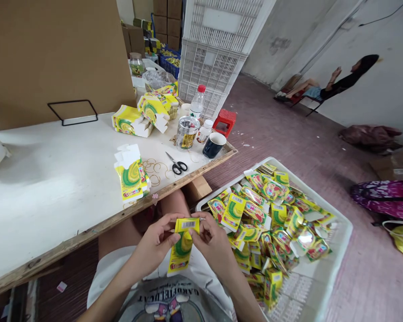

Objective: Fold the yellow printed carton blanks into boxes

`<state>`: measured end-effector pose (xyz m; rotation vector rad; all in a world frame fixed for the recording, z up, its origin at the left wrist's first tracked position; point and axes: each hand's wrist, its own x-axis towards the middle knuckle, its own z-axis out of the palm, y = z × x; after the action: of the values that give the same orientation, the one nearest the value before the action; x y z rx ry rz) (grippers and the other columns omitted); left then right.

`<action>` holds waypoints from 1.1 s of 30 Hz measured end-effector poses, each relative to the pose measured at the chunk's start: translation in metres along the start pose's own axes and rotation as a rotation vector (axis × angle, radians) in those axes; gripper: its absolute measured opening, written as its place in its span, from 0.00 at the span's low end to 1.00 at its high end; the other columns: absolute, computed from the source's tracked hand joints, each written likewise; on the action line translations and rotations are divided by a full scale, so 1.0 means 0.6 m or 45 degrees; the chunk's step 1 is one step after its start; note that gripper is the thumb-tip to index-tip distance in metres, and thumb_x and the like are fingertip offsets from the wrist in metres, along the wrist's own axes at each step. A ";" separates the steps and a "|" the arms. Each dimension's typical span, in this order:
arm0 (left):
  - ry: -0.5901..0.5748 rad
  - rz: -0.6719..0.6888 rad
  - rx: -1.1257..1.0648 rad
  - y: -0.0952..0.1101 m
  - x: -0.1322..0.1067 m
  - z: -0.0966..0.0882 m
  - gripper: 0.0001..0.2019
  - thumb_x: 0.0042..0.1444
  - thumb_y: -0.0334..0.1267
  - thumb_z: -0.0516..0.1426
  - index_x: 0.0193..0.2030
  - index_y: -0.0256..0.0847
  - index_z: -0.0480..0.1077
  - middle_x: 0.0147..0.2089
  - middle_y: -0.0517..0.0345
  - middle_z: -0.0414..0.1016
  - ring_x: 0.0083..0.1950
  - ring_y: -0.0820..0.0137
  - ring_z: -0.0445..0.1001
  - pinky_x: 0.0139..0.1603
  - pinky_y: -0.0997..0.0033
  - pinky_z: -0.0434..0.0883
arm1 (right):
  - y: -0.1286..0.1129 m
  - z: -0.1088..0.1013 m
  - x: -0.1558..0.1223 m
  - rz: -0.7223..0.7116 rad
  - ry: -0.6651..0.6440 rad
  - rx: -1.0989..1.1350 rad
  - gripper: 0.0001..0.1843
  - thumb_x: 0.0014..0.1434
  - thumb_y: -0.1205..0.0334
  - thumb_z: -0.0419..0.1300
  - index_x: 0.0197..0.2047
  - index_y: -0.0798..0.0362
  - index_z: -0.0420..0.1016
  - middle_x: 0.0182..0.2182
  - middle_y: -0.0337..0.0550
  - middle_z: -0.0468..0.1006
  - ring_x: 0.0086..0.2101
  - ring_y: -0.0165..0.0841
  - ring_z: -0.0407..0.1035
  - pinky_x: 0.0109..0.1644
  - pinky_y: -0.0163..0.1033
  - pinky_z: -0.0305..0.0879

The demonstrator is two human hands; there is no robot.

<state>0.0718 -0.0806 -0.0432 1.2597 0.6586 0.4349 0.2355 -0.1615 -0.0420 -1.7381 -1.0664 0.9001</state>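
Over my lap I hold a small yellow and green printed box [182,250] with a barcode near its upper end. My left hand [159,237] pinches its upper left edge, thumb on the front. On the upper right edge my right hand [208,232] is closed, with fingertips behind the box. To my right, a white plastic basket [344,232] holds many similar yellow packs [233,212]. A flattened stack of yellow cartons [130,176] lies on the table near its front edge, beside loose rubber bands [154,169].
On the white table [53,192] are black-handled scissors [177,165], a dark mug [214,145], a metal-lidded jar [187,133], bottles and more carton bundles [130,120]. Stacked white crates [211,58] and a red stool [225,121] stand behind. A person [336,85] sits by the wall.
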 end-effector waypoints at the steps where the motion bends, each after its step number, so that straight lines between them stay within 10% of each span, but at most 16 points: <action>1: -0.009 -0.002 -0.023 0.001 0.001 0.000 0.19 0.60 0.35 0.58 0.58 0.40 0.69 0.51 0.47 0.81 0.52 0.59 0.79 0.49 0.65 0.73 | 0.001 0.001 0.000 0.000 -0.028 -0.003 0.16 0.54 0.63 0.62 0.48 0.49 0.70 0.22 0.28 0.62 0.23 0.29 0.57 0.26 0.34 0.52; 16: 0.183 0.139 0.051 -0.004 0.010 0.015 0.18 0.56 0.38 0.63 0.54 0.41 0.74 0.52 0.47 0.82 0.46 0.60 0.82 0.46 0.64 0.78 | -0.008 -0.047 -0.003 -0.180 0.047 -0.072 0.09 0.62 0.57 0.59 0.44 0.47 0.78 0.37 0.43 0.79 0.34 0.36 0.70 0.37 0.40 0.65; 20: 0.690 0.557 0.847 0.008 0.016 -0.050 0.23 0.59 0.39 0.62 0.62 0.47 0.69 0.68 0.48 0.68 0.71 0.53 0.62 0.71 0.46 0.58 | -0.001 -0.131 -0.022 -0.126 0.200 -0.628 0.06 0.52 0.56 0.65 0.35 0.44 0.81 0.36 0.46 0.80 0.39 0.46 0.70 0.44 0.49 0.62; 23: 0.958 0.580 1.265 0.009 0.021 -0.123 0.27 0.58 0.43 0.62 0.65 0.44 0.66 0.71 0.45 0.62 0.74 0.49 0.55 0.73 0.38 0.49 | 0.003 -0.157 -0.030 -0.057 0.201 -0.705 0.10 0.49 0.52 0.68 0.36 0.43 0.82 0.37 0.46 0.81 0.40 0.49 0.70 0.45 0.51 0.61; 27: 0.924 0.476 1.378 0.008 0.010 -0.167 0.16 0.65 0.40 0.54 0.55 0.42 0.76 0.61 0.48 0.76 0.62 0.53 0.74 0.63 0.50 0.71 | -0.006 -0.096 -0.013 -0.031 -0.015 -0.393 0.09 0.56 0.52 0.64 0.34 0.47 0.80 0.31 0.43 0.81 0.34 0.41 0.71 0.41 0.45 0.65; 30: 0.987 0.700 1.305 0.015 -0.009 -0.141 0.15 0.66 0.33 0.53 0.53 0.43 0.77 0.56 0.51 0.81 0.58 0.59 0.78 0.61 0.59 0.73 | -0.022 -0.028 0.006 0.010 -0.070 -0.051 0.17 0.60 0.46 0.60 0.33 0.51 0.80 0.27 0.43 0.80 0.28 0.36 0.69 0.33 0.39 0.63; 33: 0.740 1.087 1.204 0.018 -0.022 -0.087 0.20 0.64 0.25 0.53 0.59 0.43 0.73 0.56 0.52 0.81 0.62 0.63 0.75 0.64 0.63 0.71 | -0.035 0.019 0.019 0.083 -0.014 0.382 0.23 0.61 0.40 0.58 0.37 0.52 0.81 0.28 0.43 0.81 0.27 0.33 0.68 0.32 0.37 0.64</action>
<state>0.0277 -0.0484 -0.0382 2.3595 0.8226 1.3276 0.2237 -0.1425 -0.0279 -1.5255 -0.8373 1.0535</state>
